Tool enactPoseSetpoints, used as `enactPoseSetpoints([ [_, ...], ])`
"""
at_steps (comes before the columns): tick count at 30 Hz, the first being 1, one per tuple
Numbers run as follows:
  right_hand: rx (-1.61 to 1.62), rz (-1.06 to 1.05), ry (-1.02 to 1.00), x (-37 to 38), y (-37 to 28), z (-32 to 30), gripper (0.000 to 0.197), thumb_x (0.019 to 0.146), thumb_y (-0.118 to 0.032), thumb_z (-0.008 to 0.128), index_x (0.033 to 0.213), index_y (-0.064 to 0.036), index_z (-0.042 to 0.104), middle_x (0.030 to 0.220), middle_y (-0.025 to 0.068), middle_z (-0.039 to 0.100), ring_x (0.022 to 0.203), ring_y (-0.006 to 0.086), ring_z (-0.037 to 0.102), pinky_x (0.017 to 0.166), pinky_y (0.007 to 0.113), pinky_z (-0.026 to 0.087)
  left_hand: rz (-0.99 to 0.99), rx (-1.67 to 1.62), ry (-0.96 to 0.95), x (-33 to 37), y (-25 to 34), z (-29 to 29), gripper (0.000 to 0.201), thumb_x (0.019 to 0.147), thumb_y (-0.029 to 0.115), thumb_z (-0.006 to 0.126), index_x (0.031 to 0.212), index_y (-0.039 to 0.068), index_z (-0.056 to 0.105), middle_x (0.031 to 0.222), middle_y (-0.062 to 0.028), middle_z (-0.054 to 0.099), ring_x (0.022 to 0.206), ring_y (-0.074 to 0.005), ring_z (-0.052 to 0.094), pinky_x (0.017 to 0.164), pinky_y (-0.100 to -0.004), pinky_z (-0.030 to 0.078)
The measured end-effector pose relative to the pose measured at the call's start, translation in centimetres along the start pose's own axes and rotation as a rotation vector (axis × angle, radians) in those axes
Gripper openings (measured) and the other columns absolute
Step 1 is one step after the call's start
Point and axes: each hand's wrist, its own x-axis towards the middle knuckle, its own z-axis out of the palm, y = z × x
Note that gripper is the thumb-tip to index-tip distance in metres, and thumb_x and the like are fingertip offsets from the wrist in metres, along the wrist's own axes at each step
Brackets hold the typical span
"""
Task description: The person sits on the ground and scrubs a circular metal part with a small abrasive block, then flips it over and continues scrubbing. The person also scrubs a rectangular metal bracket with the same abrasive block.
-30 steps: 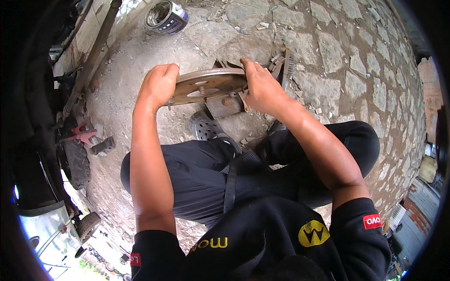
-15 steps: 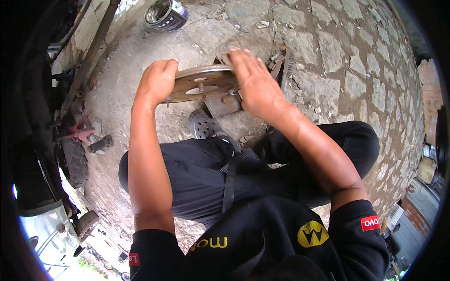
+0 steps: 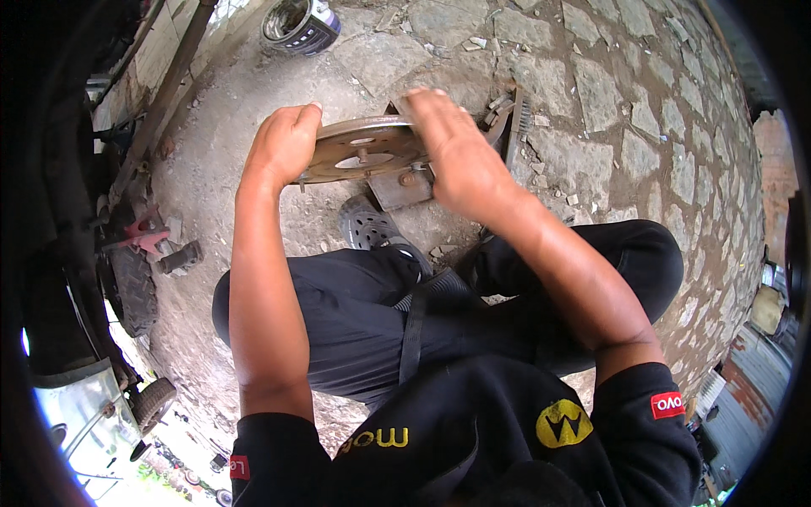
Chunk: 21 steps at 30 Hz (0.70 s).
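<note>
A round, rusty metal plate (image 3: 342, 171) with several holes and short studs, resembling a brake backing plate, is held up tilted in front of my knees. My left hand (image 3: 285, 142) is closed around its left edge, the thumb on top. My right hand (image 3: 465, 152) lies against the right edge with its fingers stretched out; its palm side is hidden. Below and behind the plate sits a flat metal piece (image 3: 399, 193) with a bolt, partly covered by the plate.
A dark paint can (image 3: 302, 29) stands on the far stone floor. A wire brush (image 3: 519, 125) lies beyond my right hand near metal scraps. A grey clog (image 3: 369, 226) is on my foot under the plate. At left lie a red metal stand (image 3: 147, 232) and a short dark cylinder (image 3: 181, 258).
My right hand has shifted slightly along the plate's right edge. The left hand and the plate stay almost where they were.
</note>
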Motion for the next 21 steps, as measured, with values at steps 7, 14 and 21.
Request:
enactPoseSetpoints([
  [7,-0.013,0.02,0.1,-1.1,-0.1,1.1,0.093,0.071,-0.004,0.078,0.149,0.0079,0.029,0.147,0.0314,0.043,0.14,0.0495,0.038,0.119,0.05,0.031,0.001,0.016,-0.004,0.1,-0.2,0.1,0.051,0.097,0.039,0.044,0.086,-0.008,0.06,0.087,-0.0321,0.062,0.084,-0.0437,0.061,0.083,-0.0469,0.046],
  [14,0.065,-0.061,0.14,-0.4,0.0,0.7,0.079,0.071,-0.005,0.078,0.14,0.0044,0.041,0.141,0.0277,0.049,0.138,0.0449,0.042,0.117,0.052,0.033,0.038,0.021,0.006,0.2,-0.2,-0.1,0.05,0.097,0.037,0.043,0.086,-0.008,0.059,0.086,-0.0329,0.061,0.082,-0.0442,0.06,0.082,-0.0478,0.045],
  [21,0.136,0.092,-0.014,0.3,0.8,-0.2,0.064,0.071,0.01,0.056,0.135,0.0084,0.045,0.13,0.0323,0.055,0.129,0.0465,0.05,0.109,0.047,0.041,0.036,0.018,0.004,0.2,-0.7,0.2,0.051,0.097,0.038,0.044,0.083,-0.008,0.059,0.084,-0.0326,0.06,0.079,-0.0422,0.06,0.08,-0.047,0.046],
])
